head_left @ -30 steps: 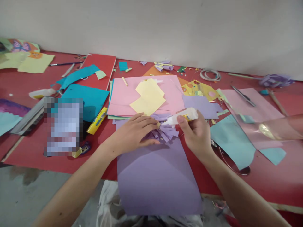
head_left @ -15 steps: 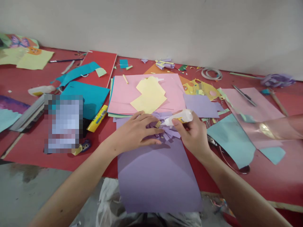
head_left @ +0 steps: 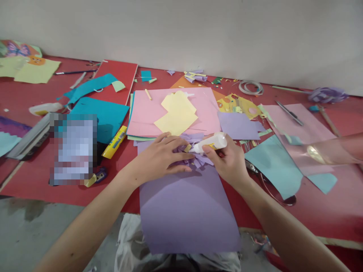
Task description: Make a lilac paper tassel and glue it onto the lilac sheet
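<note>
My right hand is closed around a white glue bottle with a yellow label. The bottle lies tilted, and its nozzle points left into fringed purple paper. My left hand curls over the left side of this fringed paper and holds it, with a small yellowish piece showing by the fingers. The fingers partly cover the strips. Under both hands a large purple sheet stretches over the table edge towards my lap.
Beyond my hands, cut yellow paper lies on a pink sheet. A yellow glue stick box and a blurred-out device are at left. Scissors lie partly beneath teal paper. Another person's forearm reaches in from the right.
The glue bottle's nozzle has moved slightly left and down, closer to the yellowish piece. My left hand keeps its place on the fringed paper. The whole view has shifted a little.
</note>
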{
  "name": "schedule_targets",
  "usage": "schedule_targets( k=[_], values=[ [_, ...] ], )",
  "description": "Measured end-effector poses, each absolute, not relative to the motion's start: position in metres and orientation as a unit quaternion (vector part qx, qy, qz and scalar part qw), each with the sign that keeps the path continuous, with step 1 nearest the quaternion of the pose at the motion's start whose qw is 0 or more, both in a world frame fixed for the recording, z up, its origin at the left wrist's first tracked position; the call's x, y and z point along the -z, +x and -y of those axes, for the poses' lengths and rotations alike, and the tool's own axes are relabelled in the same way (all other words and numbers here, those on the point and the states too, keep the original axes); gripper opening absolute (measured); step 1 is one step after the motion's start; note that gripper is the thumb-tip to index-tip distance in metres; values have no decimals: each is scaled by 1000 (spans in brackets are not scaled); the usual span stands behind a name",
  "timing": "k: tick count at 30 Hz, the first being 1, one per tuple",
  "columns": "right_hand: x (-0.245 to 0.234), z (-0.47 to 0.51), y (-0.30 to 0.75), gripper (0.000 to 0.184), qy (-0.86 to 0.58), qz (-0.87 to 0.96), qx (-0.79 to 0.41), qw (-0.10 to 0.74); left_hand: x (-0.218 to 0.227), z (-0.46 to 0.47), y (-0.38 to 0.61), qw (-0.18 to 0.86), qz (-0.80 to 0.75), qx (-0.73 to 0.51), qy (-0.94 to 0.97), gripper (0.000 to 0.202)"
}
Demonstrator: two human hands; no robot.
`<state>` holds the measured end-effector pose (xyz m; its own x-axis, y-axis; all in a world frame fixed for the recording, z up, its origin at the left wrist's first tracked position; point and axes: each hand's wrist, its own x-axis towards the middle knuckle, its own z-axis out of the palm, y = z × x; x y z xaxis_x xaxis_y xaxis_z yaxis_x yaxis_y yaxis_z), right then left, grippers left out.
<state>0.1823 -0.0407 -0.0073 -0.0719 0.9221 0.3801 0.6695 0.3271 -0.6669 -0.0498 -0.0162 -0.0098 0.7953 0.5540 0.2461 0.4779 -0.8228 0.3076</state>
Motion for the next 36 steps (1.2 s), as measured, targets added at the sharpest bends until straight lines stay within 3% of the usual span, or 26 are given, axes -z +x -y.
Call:
schedule_targets(
  k=[12,22,26,30,32,36],
  values=[
    [8,39,184,33,-568,701,-150,404,10,16,-51,123,-274,-160,940,41],
    [9,39,184,22,-568,694,-150,416,9,15,-51,122,-269,-167,941,40],
    [9,34,193,18,-600,600,-150,508,10,15,-51,128,-269,-167,940,39],
    [9,22,203,28,-512,507,-294,627,10,14,-51,124,-261,-167,943,39],
    [10,15,208,38,-481,467,-345,657,11,14,-51,119,-258,-172,943,38],
    [14,6,218,37,-486,427,-379,662,10,15,-52,114,-260,-173,943,38]
  ],
)
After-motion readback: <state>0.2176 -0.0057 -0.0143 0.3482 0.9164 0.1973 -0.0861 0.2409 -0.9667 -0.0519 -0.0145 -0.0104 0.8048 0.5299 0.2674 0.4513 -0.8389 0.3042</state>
